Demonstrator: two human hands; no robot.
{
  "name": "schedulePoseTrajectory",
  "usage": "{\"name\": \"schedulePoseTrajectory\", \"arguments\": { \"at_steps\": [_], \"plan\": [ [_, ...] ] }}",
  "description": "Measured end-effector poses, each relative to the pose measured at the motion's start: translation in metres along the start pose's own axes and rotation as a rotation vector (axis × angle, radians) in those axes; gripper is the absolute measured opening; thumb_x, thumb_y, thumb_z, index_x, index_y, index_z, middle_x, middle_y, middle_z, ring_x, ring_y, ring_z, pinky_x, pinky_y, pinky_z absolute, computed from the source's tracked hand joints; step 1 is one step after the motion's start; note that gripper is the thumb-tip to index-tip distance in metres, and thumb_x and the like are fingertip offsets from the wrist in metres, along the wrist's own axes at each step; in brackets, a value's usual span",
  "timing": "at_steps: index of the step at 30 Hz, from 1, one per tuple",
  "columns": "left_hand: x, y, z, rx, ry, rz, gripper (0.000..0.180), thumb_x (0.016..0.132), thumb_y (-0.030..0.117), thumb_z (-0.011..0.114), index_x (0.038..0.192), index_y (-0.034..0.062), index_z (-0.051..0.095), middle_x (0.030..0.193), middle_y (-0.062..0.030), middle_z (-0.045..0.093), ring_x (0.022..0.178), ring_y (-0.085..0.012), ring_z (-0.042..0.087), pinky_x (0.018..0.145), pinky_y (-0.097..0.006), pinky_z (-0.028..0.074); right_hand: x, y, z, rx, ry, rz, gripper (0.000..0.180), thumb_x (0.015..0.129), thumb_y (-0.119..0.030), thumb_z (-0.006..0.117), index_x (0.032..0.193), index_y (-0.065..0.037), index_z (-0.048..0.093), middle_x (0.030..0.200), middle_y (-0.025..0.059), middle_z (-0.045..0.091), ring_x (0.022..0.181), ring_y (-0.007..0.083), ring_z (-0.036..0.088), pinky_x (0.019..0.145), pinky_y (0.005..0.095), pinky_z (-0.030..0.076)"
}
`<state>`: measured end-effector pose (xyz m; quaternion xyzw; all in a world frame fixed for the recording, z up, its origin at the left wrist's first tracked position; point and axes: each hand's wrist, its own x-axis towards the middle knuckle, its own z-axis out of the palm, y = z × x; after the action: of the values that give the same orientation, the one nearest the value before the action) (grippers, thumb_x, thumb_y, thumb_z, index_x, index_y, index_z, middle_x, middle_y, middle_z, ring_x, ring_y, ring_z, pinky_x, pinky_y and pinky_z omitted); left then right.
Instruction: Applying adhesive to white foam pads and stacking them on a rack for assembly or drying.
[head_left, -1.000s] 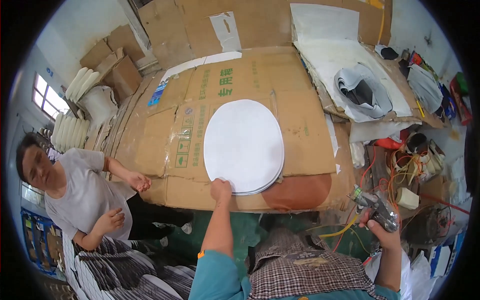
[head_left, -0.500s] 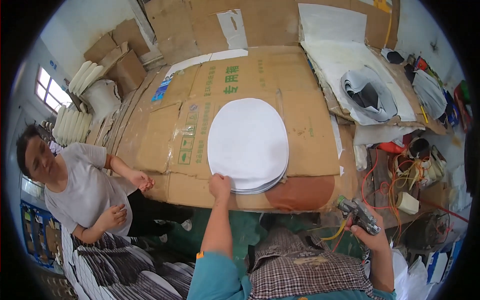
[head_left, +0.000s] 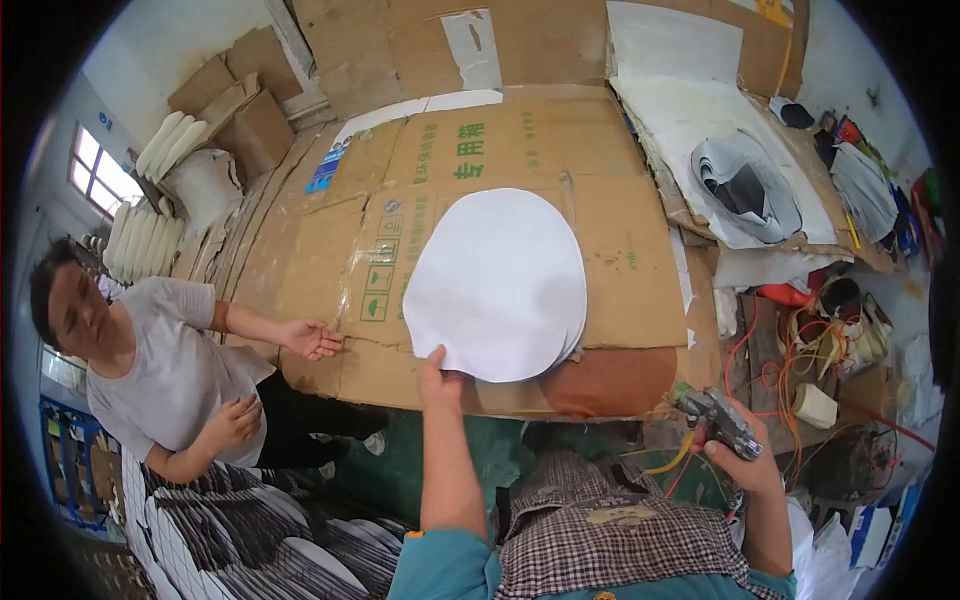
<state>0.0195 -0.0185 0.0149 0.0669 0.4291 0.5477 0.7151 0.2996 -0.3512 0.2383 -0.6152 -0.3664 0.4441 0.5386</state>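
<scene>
White rounded sheet (head_left: pixel 490 275), topmost of a stack (head_left: pixel 576 346): near-left edge now drawn leftward and raised, out of line with the layers beneath, hence apparently partly separated. Face plain, pale, gently bowed at lower left. Location: near side of cardboard-covered tabletop (head_left: pixel 635 270). Left hand (head_left: pixel 440 382): grip clamped on that edge. Right hand (head_left: pixel 742 450): grip closed round grey spray gun (head_left: pixel 722 420).

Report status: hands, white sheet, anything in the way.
Left hand pinching white sheet at near-left edge. Right hand gripping grey gun-shaped tool. Co-worker's hand to the left, not touching it.
</scene>
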Motion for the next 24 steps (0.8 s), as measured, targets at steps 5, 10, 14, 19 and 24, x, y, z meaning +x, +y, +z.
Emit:
{"name": "schedulePoseTrajectory", "arguments": {
  "at_steps": [5, 10, 14, 19, 24],
  "plan": [
    [-0.086, 0.107, 0.026, -0.069, -0.163, 0.157, 0.046, 0.081, 0.018, 0.055, 0.123, -0.0001, 0.045, 0.116, -0.0142, 0.054, 0.104, -0.0300, 0.053, 0.092, -0.044, 0.043, -0.008, -0.014, -0.008, -0.011, 0.084, -0.073, 0.055, 0.076, -0.009, 0.067, 0.125, 0.004, 0.043, 0.090, 0.0083, 0.058, 0.081, 0.0134, 0.057, 0.071, 0.0281, 0.050],
    [-0.173, 0.163, 0.034, 0.072, -0.206, 0.471, 0.048, 0.087, 0.037, 0.042, 0.119, 0.0024, 0.050, 0.114, -0.0123, 0.056, 0.102, -0.0275, 0.055, 0.087, -0.039, 0.045, -0.016, -0.027, -0.014, -0.002, 0.022, 0.018, 0.057, 0.074, -0.012, 0.069, 0.123, 0.004, 0.045, 0.090, 0.0094, 0.059, 0.076, 0.0149, 0.058, 0.065, 0.0293, 0.051],
    [-0.181, 0.187, 0.006, 0.170, -0.075, 0.756, 0.047, 0.091, 0.036, 0.038, 0.119, -0.0001, 0.050, 0.114, -0.0125, 0.056, 0.103, -0.0269, 0.055, 0.088, -0.040, 0.044, -0.020, -0.037, -0.005, -0.028, 0.017, -0.042, 0.058, 0.074, -0.014, 0.070, 0.123, 0.004, 0.044, 0.085, 0.0094, 0.059, 0.072, 0.0146, 0.058, 0.065, 0.0282, 0.051],
    [-0.192, 0.207, 0.000, -0.068, -0.170, 0.642, 0.042, 0.092, 0.028, 0.039, 0.119, -0.0031, 0.049, 0.115, -0.0135, 0.056, 0.103, -0.0273, 0.055, 0.089, -0.042, 0.044, -0.031, -0.056, -0.015, -0.231, 0.171, -0.022, 0.056, 0.074, -0.015, 0.069, 0.122, 0.004, 0.045, 0.082, 0.0089, 0.059, 0.067, 0.0146, 0.058, 0.062, 0.0275, 0.049],
    [-0.175, 0.230, -0.026, -0.256, -0.160, 0.670, 0.041, 0.087, 0.018, 0.048, 0.121, -0.0044, 0.047, 0.115, -0.0151, 0.055, 0.106, -0.0278, 0.053, 0.095, -0.044, 0.040, -0.048, -0.050, -0.012, -0.286, -0.107, -0.016, 0.052, 0.071, -0.011, 0.069, 0.117, 0.005, 0.049, 0.077, 0.0083, 0.061, 0.067, 0.0142, 0.060, 0.063, 0.0273, 0.047]
  ]
}}
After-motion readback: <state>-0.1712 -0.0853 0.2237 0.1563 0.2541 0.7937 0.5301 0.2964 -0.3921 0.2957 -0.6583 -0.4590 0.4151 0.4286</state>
